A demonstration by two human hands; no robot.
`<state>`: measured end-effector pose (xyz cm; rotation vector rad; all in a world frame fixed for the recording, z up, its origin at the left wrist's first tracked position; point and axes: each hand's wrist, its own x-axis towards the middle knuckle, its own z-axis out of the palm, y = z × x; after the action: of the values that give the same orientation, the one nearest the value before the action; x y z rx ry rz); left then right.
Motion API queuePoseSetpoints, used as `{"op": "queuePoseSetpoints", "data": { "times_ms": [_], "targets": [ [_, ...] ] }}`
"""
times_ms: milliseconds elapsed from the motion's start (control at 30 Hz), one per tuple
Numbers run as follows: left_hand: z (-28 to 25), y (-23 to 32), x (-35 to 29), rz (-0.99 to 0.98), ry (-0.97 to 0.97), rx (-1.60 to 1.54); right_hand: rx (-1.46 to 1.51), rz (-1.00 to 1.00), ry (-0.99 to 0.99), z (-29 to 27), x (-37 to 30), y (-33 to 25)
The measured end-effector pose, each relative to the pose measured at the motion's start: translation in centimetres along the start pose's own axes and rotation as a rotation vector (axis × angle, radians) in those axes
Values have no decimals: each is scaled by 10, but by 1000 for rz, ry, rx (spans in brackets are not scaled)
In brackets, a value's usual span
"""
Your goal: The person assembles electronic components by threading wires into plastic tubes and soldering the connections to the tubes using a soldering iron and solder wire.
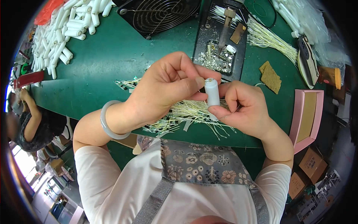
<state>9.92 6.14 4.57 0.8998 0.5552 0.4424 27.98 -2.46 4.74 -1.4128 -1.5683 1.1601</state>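
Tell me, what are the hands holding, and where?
A small white tube: right hand grips its lower end, left hand pinches its top.

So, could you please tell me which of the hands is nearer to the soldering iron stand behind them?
Left. The left hand reaches up just below the soldering iron stand; the right hand sits lower, gripping the white tube.

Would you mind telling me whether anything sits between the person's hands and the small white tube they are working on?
Nothing visible does: the left hand pinches the top of the white tube and the right hand grips its lower end directly.
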Motion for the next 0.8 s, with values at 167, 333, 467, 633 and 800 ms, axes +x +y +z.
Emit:
{"op": "queuePoseSetpoints", "data": {
  "times_ms": [167, 333, 467, 633, 800],
  "targets": [
    [-1, 2, 0, -41, -13, 2, 50, -50, 61, 2, -1, 1],
    [-1, 19, 3, -153, 6, 149, -87, -239, 85, 0, 0, -1],
    [-10, 25, 5, -357, -162, 137, -235, -379, 109, 5, -1, -2],
    [-12, 25, 5, -341, -138, 111, -243, -408, 106, 7, -3, 3],
    [-8, 26, 2, -171, -161, 259, -212, -377, 91, 5, -3, 4]
  ]
}}
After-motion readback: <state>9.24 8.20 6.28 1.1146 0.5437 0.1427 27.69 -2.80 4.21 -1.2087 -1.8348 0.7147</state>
